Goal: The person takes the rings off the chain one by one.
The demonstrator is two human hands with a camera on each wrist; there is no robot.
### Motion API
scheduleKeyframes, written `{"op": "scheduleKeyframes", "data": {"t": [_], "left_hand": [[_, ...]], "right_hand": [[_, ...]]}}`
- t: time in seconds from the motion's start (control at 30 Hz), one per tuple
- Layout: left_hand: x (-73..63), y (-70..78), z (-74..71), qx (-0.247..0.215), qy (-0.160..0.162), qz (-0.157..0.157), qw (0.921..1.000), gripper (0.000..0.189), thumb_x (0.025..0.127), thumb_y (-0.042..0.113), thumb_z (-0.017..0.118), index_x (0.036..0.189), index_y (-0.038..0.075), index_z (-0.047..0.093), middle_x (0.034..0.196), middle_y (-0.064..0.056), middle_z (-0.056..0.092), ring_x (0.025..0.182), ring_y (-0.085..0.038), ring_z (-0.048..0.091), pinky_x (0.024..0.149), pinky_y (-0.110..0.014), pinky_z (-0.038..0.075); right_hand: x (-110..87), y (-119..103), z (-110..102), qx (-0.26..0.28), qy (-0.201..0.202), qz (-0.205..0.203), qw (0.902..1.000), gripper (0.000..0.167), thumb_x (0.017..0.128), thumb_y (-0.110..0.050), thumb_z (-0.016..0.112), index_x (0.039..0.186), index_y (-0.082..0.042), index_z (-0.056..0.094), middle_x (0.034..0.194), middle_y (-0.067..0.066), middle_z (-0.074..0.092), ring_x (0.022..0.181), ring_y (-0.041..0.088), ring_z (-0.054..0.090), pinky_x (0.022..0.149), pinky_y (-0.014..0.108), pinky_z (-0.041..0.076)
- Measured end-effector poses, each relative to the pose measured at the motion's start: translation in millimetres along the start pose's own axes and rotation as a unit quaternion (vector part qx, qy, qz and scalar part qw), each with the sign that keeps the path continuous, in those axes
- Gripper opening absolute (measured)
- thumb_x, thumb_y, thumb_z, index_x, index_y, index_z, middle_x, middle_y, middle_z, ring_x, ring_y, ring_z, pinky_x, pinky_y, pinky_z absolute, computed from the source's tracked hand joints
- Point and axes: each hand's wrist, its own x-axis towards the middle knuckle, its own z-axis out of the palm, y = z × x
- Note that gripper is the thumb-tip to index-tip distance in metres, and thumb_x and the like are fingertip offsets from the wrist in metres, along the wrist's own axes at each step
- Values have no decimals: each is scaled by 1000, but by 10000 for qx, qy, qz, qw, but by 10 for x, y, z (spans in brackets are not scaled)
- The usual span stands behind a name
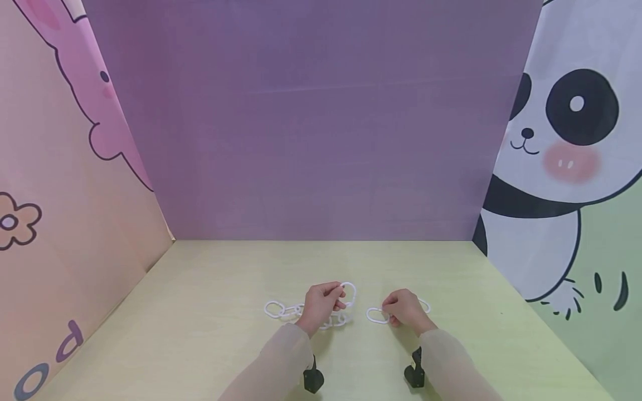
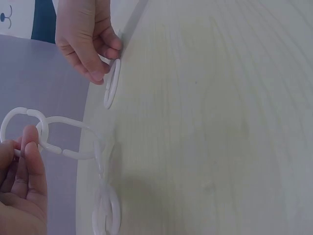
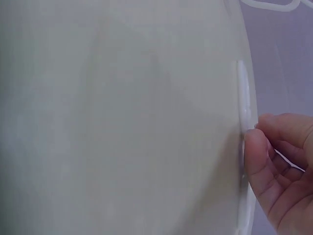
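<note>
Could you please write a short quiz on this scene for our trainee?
1. Which hand holds one end of the chain above the table?
2. True or false: the link just left of the right hand is joined to the chain.
3. What colour is the backdrop behind the table? A) green; B) purple; C) orange.

Key:
1. The left hand.
2. False; a gap separates them.
3. B.
</note>
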Motion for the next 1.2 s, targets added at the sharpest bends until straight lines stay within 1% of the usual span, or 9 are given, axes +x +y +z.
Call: {"op": "scheduleKeyframes", "data": {"t": [0.2,0.3,0.4,0.5,0.7,0.77,0.97,1.07,1.2], "left_hand": [[-7,8,-13,28,36,-36,10000,26,91,7,58,110,-9,61,89,-18,64,57,-7,58,55,-17,48],[-5,-24,-17,20,48,-12,10000,24,91,7,58,109,-8,62,89,-19,64,57,-7,58,55,-18,48],[-3,-48,-23,0,47,-39,10000,23,91,8,58,108,-6,63,85,-13,65,57,-8,59,57,-19,49],[-6,-69,-25,13,47,1,10000,21,91,7,57,107,-5,64,81,-7,64,58,-8,59,58,-21,49],[-24,-106,-31,-71,22,6,10000,21,91,7,57,106,-4,65,82,-8,64,58,-8,59,58,-20,49],[-22,-112,-42,-69,21,24,10000,20,91,7,57,106,-5,65,80,-6,64,58,-8,59,57,-20,49],[-4,-128,-79,21,10,49,10000,20,91,7,57,106,-4,65,80,-5,64,58,-8,59,57,-20,49],[8,-131,-94,18,-15,60,10000,21,91,7,57,107,-4,65,81,-5,64,59,-8,59,58,-21,50],[23,-143,-117,8,-53,86,9999,20,92,7,56,106,-3,65,81,-6,64,59,-8,59,59,-22,50]], "right_hand": [[34,-79,-70,-43,37,-145,9999,6,82,3,61,83,7,65,60,6,57,49,14,52,48,26,48],[42,-134,-100,79,51,-151,9998,9,84,3,59,87,9,64,67,10,59,50,15,53,49,29,51],[44,-192,-128,148,94,-179,9997,11,85,2,59,90,11,63,76,15,61,50,15,54,51,29,51],[43,-245,-158,121,160,-249,9995,12,86,0,59,92,11,63,80,17,62,51,14,55,52,29,52],[78,-304,-212,150,201,-380,9990,15,86,0,58,95,12,61,73,10,62,51,13,55,54,29,52],[104,-324,-222,181,218,-397,9988,16,87,-1,58,96,12,61,72,7,62,51,13,56,53,29,52],[151,-416,-236,234,254,-452,9984,18,87,-4,58,98,10,62,71,6,60,52,14,57,54,28,52],[164,-478,-234,279,311,-500,9979,19,87,-5,59,99,10,62,74,8,60,53,15,57,54,28,53],[174,-562,-224,264,356,-615,9971,21,88,-7,59,101,9,62,85,13,62,55,15,58,55,29,53]]}}
